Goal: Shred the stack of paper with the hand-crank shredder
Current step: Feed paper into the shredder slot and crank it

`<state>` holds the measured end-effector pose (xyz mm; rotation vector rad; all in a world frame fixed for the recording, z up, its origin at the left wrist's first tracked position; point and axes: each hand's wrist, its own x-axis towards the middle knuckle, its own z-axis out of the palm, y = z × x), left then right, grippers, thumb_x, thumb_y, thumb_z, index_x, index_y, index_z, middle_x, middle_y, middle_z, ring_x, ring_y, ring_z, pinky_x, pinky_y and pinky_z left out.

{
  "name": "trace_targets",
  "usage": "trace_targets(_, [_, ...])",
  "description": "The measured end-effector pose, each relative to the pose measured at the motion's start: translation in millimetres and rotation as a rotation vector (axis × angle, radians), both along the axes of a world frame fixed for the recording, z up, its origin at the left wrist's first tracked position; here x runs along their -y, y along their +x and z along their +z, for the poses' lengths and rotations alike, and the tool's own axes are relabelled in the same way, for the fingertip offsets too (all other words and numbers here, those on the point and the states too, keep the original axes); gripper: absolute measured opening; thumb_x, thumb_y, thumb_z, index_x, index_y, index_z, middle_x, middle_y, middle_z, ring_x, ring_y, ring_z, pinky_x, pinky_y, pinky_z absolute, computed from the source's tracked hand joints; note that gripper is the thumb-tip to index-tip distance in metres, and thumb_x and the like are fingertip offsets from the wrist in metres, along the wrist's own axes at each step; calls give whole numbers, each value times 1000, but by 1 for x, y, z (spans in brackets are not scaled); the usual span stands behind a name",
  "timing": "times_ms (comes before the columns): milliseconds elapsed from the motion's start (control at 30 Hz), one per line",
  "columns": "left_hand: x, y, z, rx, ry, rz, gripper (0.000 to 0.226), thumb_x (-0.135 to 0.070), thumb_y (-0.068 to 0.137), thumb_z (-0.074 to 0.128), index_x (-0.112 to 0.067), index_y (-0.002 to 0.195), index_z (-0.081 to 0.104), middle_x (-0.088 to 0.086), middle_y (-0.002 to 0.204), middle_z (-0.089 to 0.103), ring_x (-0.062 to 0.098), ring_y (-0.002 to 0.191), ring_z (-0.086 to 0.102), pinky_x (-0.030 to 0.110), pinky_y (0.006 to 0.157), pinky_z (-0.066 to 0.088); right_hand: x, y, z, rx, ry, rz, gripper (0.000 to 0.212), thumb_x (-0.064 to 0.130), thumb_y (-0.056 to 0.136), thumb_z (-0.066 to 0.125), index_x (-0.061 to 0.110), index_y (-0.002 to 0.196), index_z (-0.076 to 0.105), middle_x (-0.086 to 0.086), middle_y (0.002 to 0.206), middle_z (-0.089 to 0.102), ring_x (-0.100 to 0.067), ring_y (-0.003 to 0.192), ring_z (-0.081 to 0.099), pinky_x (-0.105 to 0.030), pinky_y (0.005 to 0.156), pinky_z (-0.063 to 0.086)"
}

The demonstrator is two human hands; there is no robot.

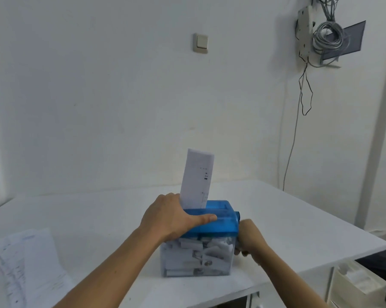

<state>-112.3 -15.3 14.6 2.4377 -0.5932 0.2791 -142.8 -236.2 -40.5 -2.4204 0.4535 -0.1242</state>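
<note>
The hand-crank shredder (221, 223) has a blue translucent top on a clear bin (198, 258) packed with white paper strips. A folded white sheet (197, 177) stands upright in its slot, leaning slightly right. My left hand (172, 215) rests flat on the blue top, thumb stretched along the near edge, beside the sheet. My right hand (248, 237) is curled round the crank on the shredder's right side; the crank handle itself is mostly hidden by the fingers. The stack of printed paper (25, 265) lies on the table at the lower left.
The white table (298, 218) ends at a right edge close to the shredder. Below that edge sit white storage boxes (354, 283) and a dark object. A light switch (201, 43) and coiled cables (327, 36) hang on the wall behind.
</note>
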Motion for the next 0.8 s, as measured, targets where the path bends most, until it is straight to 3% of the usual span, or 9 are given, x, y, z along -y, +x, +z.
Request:
trace_targets(100, [1,-2,2,-9,11,-2,119,-106,38,51,-36,135,56,-16,112,63,11,91,63,25,69,58,-3,-33,4,103,85,47,19,15,98,63,8,81,60,0,58,66,-8,44,62,-17,44,45])
trace_targets(167, [-1,-3,3,-14,25,12,117,-106,38,51,-36,132,56,-15,110,63,11,89,63,25,67,57,-8,-58,8,247,321,-15,36,26,103,54,1,80,62,-5,53,65,-17,43,61,-23,41,45])
trace_targets(233, [-1,-2,3,-23,38,21,121,-108,34,48,-36,131,56,-15,108,63,11,88,63,26,66,57,-13,-83,18,367,404,-8,42,31,103,54,0,75,62,-8,51,61,-20,43,55,-28,43,45])
trace_targets(333, [0,1,3,-17,39,24,128,-112,27,41,-38,130,58,-15,106,64,10,85,63,29,67,59,-15,-102,44,468,352,47,31,27,95,67,2,78,60,-6,53,61,-17,46,52,-31,47,45])
trace_targets(467, [0,2,3,-26,14,14,132,-113,25,38,-37,131,58,-14,105,64,10,84,63,28,67,59,-9,-90,63,506,270,96,21,25,90,73,14,94,56,-6,58,67,-12,44,52,-23,44,45])
trace_targets(667, [-2,3,3,-40,10,-4,127,-110,27,45,-34,129,59,-13,107,65,11,85,64,32,71,61,-12,-53,73,813,196,34,35,36,91,68,8,73,55,-1,51,59,-2,42,53,-13,44,41])
trace_targets(800, [-2,1,4,-37,5,-33,128,-108,30,50,-32,132,58,-9,118,66,15,95,65,36,80,62,-1,-4,92,767,228,-19,42,40,95,66,9,70,54,-1,55,60,-4,45,57,-25,50,49])
